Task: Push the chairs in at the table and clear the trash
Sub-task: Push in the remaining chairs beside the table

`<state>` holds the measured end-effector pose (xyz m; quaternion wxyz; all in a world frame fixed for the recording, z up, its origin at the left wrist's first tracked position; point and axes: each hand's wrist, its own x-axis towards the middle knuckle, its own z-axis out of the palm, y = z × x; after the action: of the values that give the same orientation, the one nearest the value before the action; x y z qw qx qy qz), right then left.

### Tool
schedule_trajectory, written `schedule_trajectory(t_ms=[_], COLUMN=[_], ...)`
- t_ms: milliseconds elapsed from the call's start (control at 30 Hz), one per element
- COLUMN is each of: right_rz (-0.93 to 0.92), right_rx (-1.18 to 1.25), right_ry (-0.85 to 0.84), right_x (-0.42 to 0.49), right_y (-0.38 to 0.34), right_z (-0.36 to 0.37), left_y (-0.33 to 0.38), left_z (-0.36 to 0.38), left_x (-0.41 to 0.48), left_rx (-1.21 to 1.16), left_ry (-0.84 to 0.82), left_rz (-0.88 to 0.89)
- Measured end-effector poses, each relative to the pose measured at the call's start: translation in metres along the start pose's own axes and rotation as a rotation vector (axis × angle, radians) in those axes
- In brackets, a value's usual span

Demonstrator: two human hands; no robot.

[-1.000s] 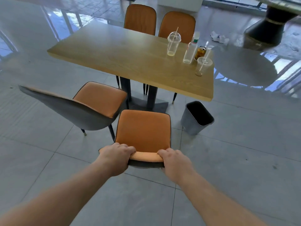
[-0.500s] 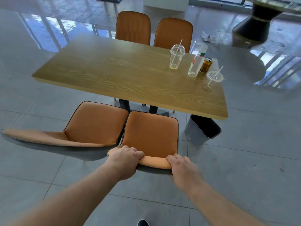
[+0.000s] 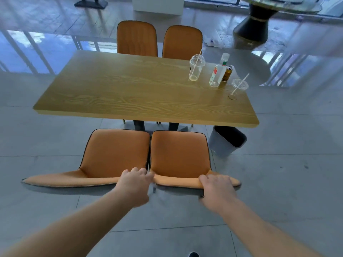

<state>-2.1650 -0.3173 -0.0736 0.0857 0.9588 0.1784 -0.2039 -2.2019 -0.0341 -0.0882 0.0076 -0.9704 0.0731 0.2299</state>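
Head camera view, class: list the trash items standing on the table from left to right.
Domed plastic cup with straw → clear plastic bottle → gold drink can → flat-lidded plastic cup with straw. The bottle partly covers the can, but the can's visible part lies to its right.

A café or canteen-style dining hall.
A long wooden table (image 3: 144,89) with four matching orange chairs (image 3: 137,40) stands on glossy grey floor tiles; used takeaway cups (image 3: 196,68), a bottle (image 3: 219,73) and a can (image 3: 227,73) sit on it, a grey bin (image 3: 227,143) beside it, and another round table (image 3: 278,4) is nearby.
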Motion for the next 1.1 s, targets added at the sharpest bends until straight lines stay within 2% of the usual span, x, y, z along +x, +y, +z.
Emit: schedule_trajectory(t_ms=[133,233,333,500,667,867,1100], right_rz=[-0.094,-0.085,-0.062,-0.187,-0.221,-0.26,-0.263], right_rx=[0.108,0.083,0.051,0.114,0.127,0.095,0.127], right_ry=[0.082,0.174,0.235,0.227,0.19,0.276,0.225], right_x=[0.013,0.024,0.03,0.026,0.01,0.046,0.035], right_y=[-0.082,-0.12,-0.124,-0.114,-0.113,-0.103,-0.11], right_z=[-0.008,-0.006,0.001,0.005,0.021,-0.017,0.005], left_y=[-0.12,-0.165,-0.168,-0.171,-0.174,-0.179,-0.169], left_z=[0.022,0.041,0.049,0.044,0.043,0.02,0.031], left_x=[-0.052,-0.073,-0.07,-0.069,-0.069,-0.05,-0.054], left_rx=[0.024,-0.017,0.017,-0.03,-0.029,0.021,0.007], left_ry=[0.026,0.113,0.233,0.349,0.387,0.49,0.488], left_rz=[-0.209,-0.177,-0.122,-0.008,0.043,0.072,0.084])
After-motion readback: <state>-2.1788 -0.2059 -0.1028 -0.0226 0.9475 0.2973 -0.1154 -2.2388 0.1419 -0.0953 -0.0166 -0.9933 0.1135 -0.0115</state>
